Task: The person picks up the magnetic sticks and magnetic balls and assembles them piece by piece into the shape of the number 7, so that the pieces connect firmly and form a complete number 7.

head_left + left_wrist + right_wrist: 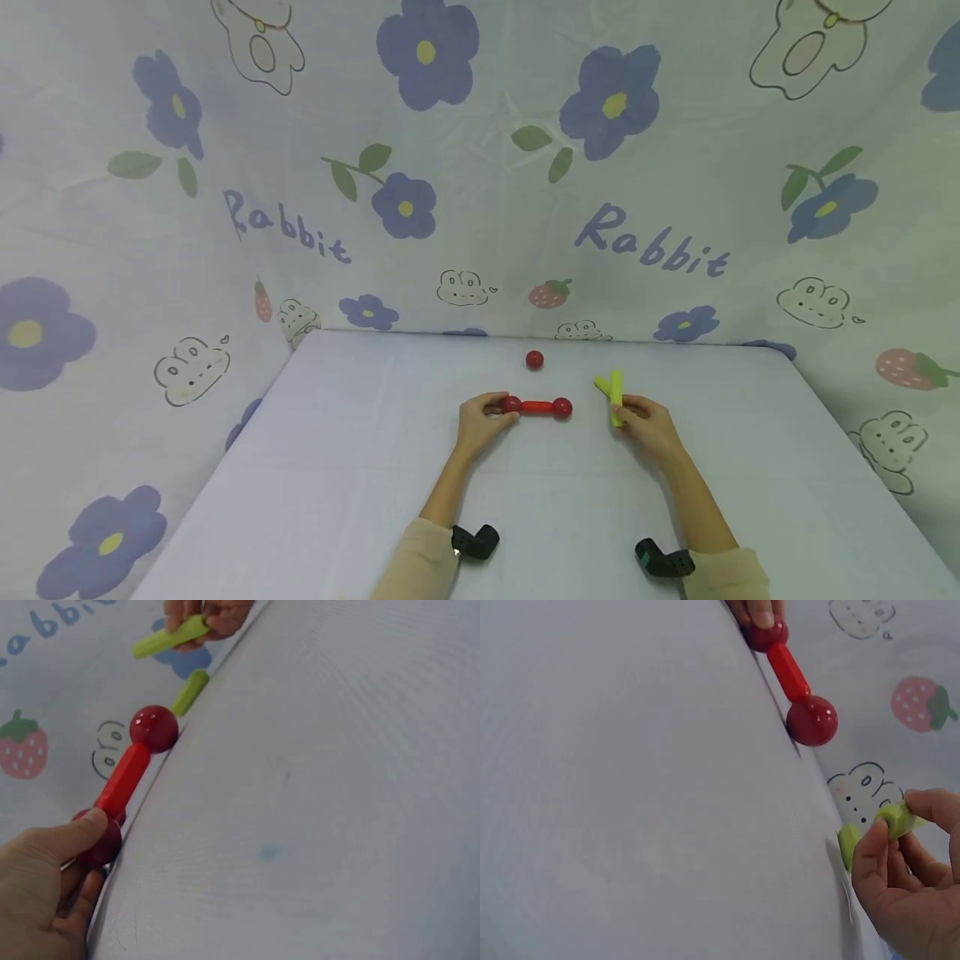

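My left hand [480, 427] grips the left ball of a dumbbell-like piece, a red rod [536, 407] with a dark red ball [562, 407] at each end. Thumb and fingers pinch that ball in the left wrist view, and the piece lies level across the table. My right hand [651, 429] pinches a yellow-green rod [617, 398] near its lower end, raised off the table. Behind it a second yellow-green rod [602, 385] lies on the tabletop, partly hidden in the head view. The rod's near end [891, 819] shows between thumb and fingers in the right wrist view.
A loose dark red ball [534, 360] sits near the table's back edge, beyond the red rod. The table [360, 467] has a white cover. A patterned cloth [480, 167] hangs behind it and on the sides. Each wrist wears a black camera [477, 542].
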Demonstrator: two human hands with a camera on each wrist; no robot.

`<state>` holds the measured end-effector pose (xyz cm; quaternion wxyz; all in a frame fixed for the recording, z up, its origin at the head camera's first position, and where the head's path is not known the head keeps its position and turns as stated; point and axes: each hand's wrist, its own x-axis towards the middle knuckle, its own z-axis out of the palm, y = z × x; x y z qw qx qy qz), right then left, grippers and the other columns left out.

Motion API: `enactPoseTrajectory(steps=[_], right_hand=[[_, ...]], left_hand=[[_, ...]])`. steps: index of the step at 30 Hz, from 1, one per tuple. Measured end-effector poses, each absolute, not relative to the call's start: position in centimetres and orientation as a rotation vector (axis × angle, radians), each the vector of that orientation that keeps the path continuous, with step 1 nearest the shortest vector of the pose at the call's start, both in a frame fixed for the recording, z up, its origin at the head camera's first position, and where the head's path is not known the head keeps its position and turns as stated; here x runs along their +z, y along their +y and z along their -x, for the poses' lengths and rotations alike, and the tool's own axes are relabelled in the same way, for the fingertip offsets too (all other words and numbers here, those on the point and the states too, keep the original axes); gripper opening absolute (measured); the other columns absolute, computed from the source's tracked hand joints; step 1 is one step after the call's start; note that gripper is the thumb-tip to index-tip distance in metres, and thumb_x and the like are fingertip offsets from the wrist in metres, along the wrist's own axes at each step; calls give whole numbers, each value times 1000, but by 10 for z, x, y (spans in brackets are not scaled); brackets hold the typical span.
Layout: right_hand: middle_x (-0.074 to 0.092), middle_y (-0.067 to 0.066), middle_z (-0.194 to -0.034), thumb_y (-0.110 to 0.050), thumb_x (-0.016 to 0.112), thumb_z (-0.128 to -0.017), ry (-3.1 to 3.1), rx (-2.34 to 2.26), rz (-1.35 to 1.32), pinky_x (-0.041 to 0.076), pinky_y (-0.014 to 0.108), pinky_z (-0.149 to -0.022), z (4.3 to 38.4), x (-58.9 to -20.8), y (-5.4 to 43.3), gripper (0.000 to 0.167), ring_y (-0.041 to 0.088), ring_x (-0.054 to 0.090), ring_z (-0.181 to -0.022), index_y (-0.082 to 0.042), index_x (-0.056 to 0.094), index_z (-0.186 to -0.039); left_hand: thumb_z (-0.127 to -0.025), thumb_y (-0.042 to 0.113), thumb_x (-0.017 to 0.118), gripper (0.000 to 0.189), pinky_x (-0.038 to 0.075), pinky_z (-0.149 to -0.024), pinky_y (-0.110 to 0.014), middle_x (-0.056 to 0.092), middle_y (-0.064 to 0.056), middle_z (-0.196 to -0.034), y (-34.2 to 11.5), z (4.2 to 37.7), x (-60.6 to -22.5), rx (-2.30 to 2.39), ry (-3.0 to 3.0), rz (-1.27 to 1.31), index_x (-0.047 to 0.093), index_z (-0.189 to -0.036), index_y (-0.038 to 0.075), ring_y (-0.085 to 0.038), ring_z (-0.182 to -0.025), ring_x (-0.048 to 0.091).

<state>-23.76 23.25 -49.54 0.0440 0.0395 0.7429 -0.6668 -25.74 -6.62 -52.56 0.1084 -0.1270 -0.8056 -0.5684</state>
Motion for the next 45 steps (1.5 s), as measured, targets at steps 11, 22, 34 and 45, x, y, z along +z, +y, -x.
enactPoseTrajectory(steps=[11,22,34,45], right_hand=[[61,-1,-95,-7,67,-86,2189,-2110,-177,54,20,-71,230,-491,220,57,5,61,-78,14,41,-132],[65,3,-89,-1,67,-83,2250,-2038,-67,56,23,-68,224,-486,211,55,7,62,-74,18,43,-128],[60,9,-93,-1,66,-83,2165,-1986,-21,57,29,-74,214,-484,201,57,12,63,-78,16,39,-130],[65,9,-89,-14,60,-92,2112,-1993,-33,57,33,-76,212,-485,195,40,18,66,-80,11,46,-119]], left_hand=[[-75,9,78,40,55,-79,-29,68,-18,-105,-67,258,-525,-1664,-2362,396,66,-109,-7,-26,-85,67],[-75,10,78,40,55,-81,-31,68,-17,-106,-67,258,-525,-1666,-2375,388,66,-110,-6,-27,-87,67],[-75,8,78,39,55,-79,-30,69,-18,-105,-68,257,-526,-1659,-2364,392,66,-109,-6,-26,-85,67],[-76,9,78,39,54,-82,-33,68,-17,-106,-67,257,-528,-1665,-2373,376,66,-110,-6,-26,-87,67]])
